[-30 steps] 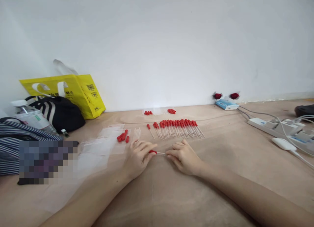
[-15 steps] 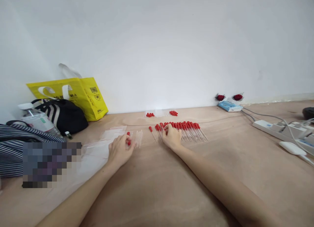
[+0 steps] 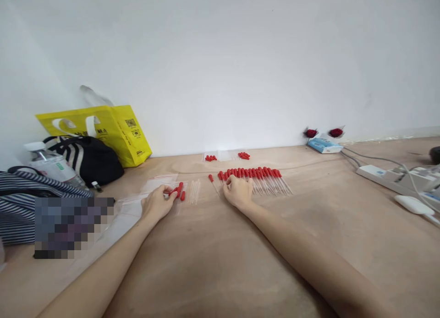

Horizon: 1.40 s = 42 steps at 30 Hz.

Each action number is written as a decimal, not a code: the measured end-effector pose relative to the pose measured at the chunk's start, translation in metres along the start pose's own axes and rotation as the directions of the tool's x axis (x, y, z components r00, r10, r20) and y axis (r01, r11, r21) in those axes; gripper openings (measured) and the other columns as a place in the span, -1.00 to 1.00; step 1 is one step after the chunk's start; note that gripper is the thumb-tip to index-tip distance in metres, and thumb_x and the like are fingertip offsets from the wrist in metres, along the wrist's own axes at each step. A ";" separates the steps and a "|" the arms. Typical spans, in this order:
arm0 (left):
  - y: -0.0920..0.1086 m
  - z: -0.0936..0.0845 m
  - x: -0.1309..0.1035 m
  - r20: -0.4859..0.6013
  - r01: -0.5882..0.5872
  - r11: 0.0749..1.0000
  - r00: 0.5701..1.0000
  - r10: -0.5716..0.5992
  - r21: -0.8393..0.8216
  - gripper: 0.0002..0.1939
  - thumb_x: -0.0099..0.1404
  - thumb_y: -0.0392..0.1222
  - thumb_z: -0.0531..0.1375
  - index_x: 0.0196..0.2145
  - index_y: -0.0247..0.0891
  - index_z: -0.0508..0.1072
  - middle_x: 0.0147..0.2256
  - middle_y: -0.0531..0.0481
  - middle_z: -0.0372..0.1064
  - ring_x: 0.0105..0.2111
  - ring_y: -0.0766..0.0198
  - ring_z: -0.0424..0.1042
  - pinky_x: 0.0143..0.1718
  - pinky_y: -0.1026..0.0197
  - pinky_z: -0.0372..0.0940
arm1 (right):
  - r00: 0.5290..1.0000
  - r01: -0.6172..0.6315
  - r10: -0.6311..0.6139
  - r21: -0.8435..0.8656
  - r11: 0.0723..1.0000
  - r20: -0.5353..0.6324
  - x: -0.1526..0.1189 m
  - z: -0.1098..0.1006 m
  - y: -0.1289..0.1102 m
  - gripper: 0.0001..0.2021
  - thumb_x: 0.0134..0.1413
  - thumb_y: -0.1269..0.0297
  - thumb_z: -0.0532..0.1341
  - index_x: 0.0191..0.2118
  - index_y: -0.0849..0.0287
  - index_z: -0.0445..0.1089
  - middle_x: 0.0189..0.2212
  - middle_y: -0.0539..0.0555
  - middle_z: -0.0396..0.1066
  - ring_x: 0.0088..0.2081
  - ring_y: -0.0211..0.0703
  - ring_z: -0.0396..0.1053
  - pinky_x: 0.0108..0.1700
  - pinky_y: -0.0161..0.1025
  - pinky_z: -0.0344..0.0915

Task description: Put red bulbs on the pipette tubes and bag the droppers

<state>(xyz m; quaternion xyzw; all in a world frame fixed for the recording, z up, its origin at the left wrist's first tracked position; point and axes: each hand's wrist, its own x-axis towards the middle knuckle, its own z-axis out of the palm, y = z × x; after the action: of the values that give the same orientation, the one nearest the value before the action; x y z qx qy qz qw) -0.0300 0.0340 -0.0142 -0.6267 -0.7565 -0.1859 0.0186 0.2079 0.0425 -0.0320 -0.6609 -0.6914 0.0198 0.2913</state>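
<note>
The left hand [image 3: 157, 203] is holding its thumb and fingers narrowly apart at the near edge of a small cluster of red bulbs [image 3: 180, 187]; I cannot tell whether the fingertips are closing on one. The right hand [image 3: 239, 191] is curling its fingers at the left part of a row of red-topped droppers [image 3: 271, 178], covering some of their stems, and I cannot tell whether it is gripping one.

Just right of the left grip, past the bulbs, several clear tubes [image 3: 195, 191] are lying side by side. Just left of the right grip, a single dropper [image 3: 214, 184] is lying apart from the row, its red end pointing away from the person. Clear plastic bags [image 3: 158, 182] are lying beyond the left fingertips and spreading left under that forearm.

Farther beyond the right grip, two small red piles [image 3: 244, 156] are lying near the wall [image 3: 220, 70]. Well left of the left grip, a striped bag [image 3: 15, 203], a bottle [image 3: 51, 166], a small vial [image 3: 96, 187], a black bag [image 3: 99, 162] and a yellow bag [image 3: 129, 139] are crowding together. Well right of the right grip, a blue packet [image 3: 324, 145] is lying near two dark red flowers [image 3: 311, 133], and a white power strip [image 3: 369, 172] is carrying several plugs.
</note>
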 end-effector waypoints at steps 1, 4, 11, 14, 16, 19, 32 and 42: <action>0.000 0.000 0.000 0.000 0.001 1.000 1.000 -0.001 -0.003 -0.79 0.15 -0.02 0.04 -0.32 -0.17 0.33 -0.25 -0.01 0.42 -0.19 0.07 0.36 -0.28 0.10 0.16 | 0.999 0.035 -0.035 -0.003 0.999 -0.005 -0.002 -0.001 -0.005 -0.80 0.02 0.24 0.01 -0.35 0.16 0.34 -0.43 0.07 0.43 -0.32 -0.13 0.34 -0.15 -0.12 -0.12; 0.001 -0.001 -0.002 -0.005 0.002 1.000 1.000 -0.003 -0.020 -0.77 0.14 0.00 0.06 -0.32 -0.17 0.33 -0.25 0.01 0.43 -0.21 0.09 0.37 -0.27 0.10 0.14 | 0.987 0.154 -0.153 0.000 0.988 0.041 -0.008 0.001 -0.028 -0.78 0.01 0.23 0.02 -0.38 0.17 0.37 -0.42 0.10 0.43 -0.31 -0.12 0.33 -0.14 -0.11 -0.09; -0.001 -0.002 -0.002 -0.006 0.005 0.998 1.000 -0.006 -0.064 -0.79 0.17 -0.01 0.03 -0.36 -0.14 0.36 -0.33 0.05 0.46 -0.26 0.13 0.39 -0.24 0.10 0.11 | 0.960 0.001 0.001 -0.007 1.000 0.281 -0.003 0.019 -0.075 -0.64 0.03 0.09 -0.01 -0.33 0.24 0.41 -0.33 0.23 0.43 -0.23 0.01 0.33 -0.04 0.02 -0.09; -0.002 -0.002 -0.002 0.011 0.004 0.998 1.000 -0.003 -0.066 -0.79 0.18 -0.01 0.02 -0.37 -0.13 0.37 -0.34 0.05 0.46 -0.25 0.12 0.39 -0.25 0.10 0.11 | 0.947 -0.035 0.041 -0.025 0.999 0.317 0.002 0.021 -0.078 -0.70 0.01 0.16 0.02 -0.30 0.20 0.41 -0.28 0.23 0.42 -0.18 0.04 0.32 -0.05 0.04 -0.06; 0.000 -0.003 -0.003 -0.008 -0.013 0.999 1.000 0.013 -0.047 -0.77 0.18 -0.01 0.02 -0.34 -0.13 0.38 -0.29 0.02 0.44 -0.23 0.10 0.37 -0.23 0.08 0.11 | 0.941 -0.045 0.053 -0.032 0.999 0.335 0.004 0.021 -0.077 -0.72 -0.01 0.18 0.04 -0.29 0.18 0.41 -0.26 0.22 0.42 -0.17 0.05 0.31 -0.06 0.03 -0.03; 0.009 -0.005 -0.009 -0.100 -0.106 0.993 0.989 0.110 0.042 -0.73 0.13 0.05 0.06 -0.35 -0.14 0.41 -0.20 -0.04 0.38 -0.14 0.03 0.29 -0.18 0.02 0.08 | 0.940 -0.052 0.058 -0.025 0.998 0.335 0.004 0.019 -0.077 -0.71 -0.02 0.17 0.04 -0.27 0.19 0.42 -0.25 0.22 0.42 -0.18 0.05 0.32 -0.08 0.02 -0.01; 0.022 0.002 -0.018 -0.203 -0.227 0.968 0.948 0.244 0.102 -0.80 0.10 -0.06 0.11 -0.49 -0.20 0.44 -0.24 -0.08 0.36 -0.16 0.01 0.24 -0.16 -0.01 0.08 | 0.922 0.235 -0.178 -0.133 0.963 0.343 -0.019 -0.009 -0.052 -0.74 0.04 0.40 0.00 -0.23 0.25 0.39 -0.23 0.26 0.39 -0.14 0.03 0.26 -0.14 -0.05 0.00; 0.065 -0.001 -0.068 -0.108 -0.705 0.661 0.701 0.705 -0.257 -0.90 0.14 -0.21 0.10 -0.43 -0.22 0.39 -0.36 0.00 0.37 -0.31 0.21 0.33 -0.22 0.13 0.17 | 0.827 0.527 -0.540 0.123 0.841 0.156 -0.055 -0.056 0.084 -0.89 0.05 0.31 0.10 -0.41 0.21 0.30 -0.40 0.09 0.32 -0.29 -0.16 0.20 -0.21 -0.22 0.14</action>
<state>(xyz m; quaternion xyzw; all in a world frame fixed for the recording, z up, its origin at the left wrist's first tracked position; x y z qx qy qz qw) 0.0462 -0.0213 -0.0140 -0.8664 -0.4209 -0.2686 0.0002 0.3056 -0.0185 -0.0408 -0.4253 -0.8711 0.0245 0.2444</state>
